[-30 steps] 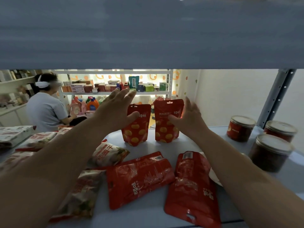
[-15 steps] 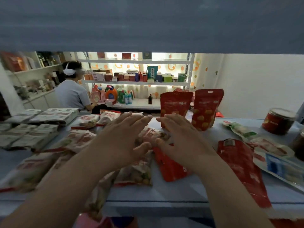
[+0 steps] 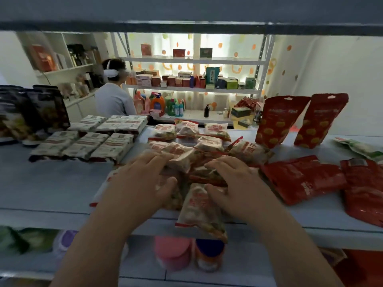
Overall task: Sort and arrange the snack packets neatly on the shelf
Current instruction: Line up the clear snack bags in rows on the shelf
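A loose heap of white-and-red snack packets [image 3: 209, 141] lies in the middle of the grey-blue shelf [image 3: 62, 183]. My left hand [image 3: 143, 183] rests on the heap's near left side, fingers spread over a packet. My right hand [image 3: 234, 185] lies flat on the near right side, its thumb on a packet [image 3: 199, 210] that hangs over the shelf's front edge. Two red pouches with yellow dots [image 3: 277, 121] stand upright at the back right. More red pouches [image 3: 300, 177] lie flat to the right.
Rows of flat white packets [image 3: 89, 139] and dark standing bags [image 3: 47, 106] fill the shelf's left. A shelf board [image 3: 186, 25] runs just overhead. Jars [image 3: 209, 253] sit on the shelf below. A person [image 3: 113, 94] sits beyond, before stocked shelves.
My view and both hands have swung left, away from the two upright red pouches, and both hands have come down onto the heap of white-and-red packets.
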The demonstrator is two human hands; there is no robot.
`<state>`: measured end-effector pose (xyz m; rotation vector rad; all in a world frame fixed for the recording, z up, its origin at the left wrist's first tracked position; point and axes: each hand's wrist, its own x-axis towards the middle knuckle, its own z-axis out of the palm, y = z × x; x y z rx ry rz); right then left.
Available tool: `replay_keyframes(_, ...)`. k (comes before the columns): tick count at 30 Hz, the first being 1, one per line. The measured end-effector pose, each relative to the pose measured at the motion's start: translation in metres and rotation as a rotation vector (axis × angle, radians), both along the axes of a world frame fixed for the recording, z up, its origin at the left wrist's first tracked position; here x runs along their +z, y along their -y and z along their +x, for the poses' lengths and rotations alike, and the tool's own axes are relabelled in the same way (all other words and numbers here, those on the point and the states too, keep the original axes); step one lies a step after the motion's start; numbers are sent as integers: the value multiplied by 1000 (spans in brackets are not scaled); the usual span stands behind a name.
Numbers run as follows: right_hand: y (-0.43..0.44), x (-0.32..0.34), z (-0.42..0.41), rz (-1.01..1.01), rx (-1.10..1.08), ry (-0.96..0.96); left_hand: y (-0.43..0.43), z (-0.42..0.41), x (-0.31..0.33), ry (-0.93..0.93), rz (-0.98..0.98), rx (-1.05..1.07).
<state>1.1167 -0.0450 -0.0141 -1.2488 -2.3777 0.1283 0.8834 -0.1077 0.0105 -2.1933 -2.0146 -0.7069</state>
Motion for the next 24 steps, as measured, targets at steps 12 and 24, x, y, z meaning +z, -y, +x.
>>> replay_keyframes(12,-18,32,-67,-23,96,91,4,-63,-39,-7,-53,70)
replay_keyframes(24,-62,43,-91,-313,-58,-354,2,-74,-49,137,0,-1)
